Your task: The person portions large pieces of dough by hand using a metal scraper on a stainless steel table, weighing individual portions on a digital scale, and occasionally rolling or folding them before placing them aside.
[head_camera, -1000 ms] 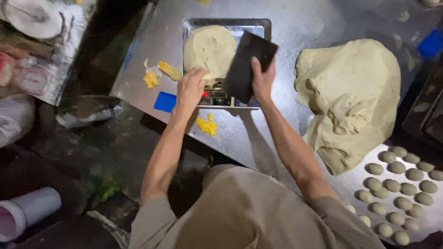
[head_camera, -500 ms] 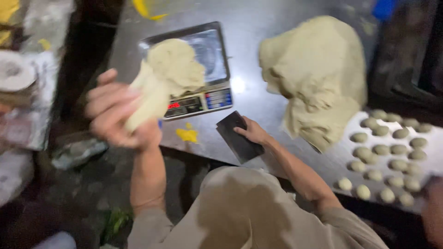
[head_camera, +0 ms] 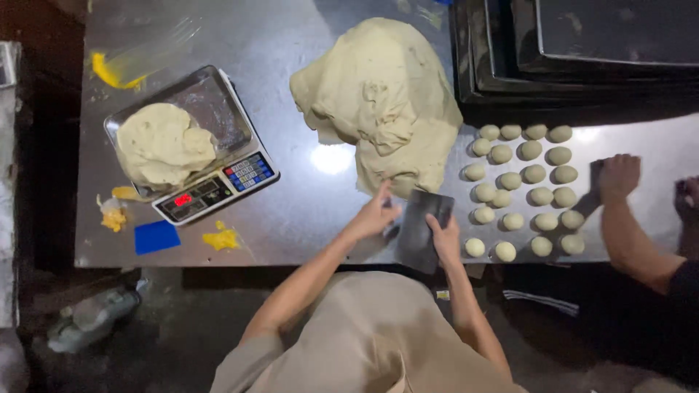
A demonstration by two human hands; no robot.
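My right hand (head_camera: 444,234) grips a dark flat scraper (head_camera: 422,227) standing on the steel table (head_camera: 306,211), just below the big pale dough mass (head_camera: 386,102). My left hand (head_camera: 377,212) is empty, fingers spread, reaching to the lower edge of that mass beside the scraper. A smaller lump of dough (head_camera: 162,144) lies in the metal pan of a digital scale (head_camera: 211,185) at the left.
Rows of small dough balls (head_camera: 520,185) lie to the right. Another person's hand (head_camera: 617,178) holds a dark scraper at the far right. Stacked black trays (head_camera: 582,51) sit at the back right. A blue square card (head_camera: 156,236) and yellow scraps (head_camera: 222,239) lie near the front edge.
My left hand set the dough lump back on the scale and moved right to the big mass. The right hand carried the scraper right as well. The view shifted right.
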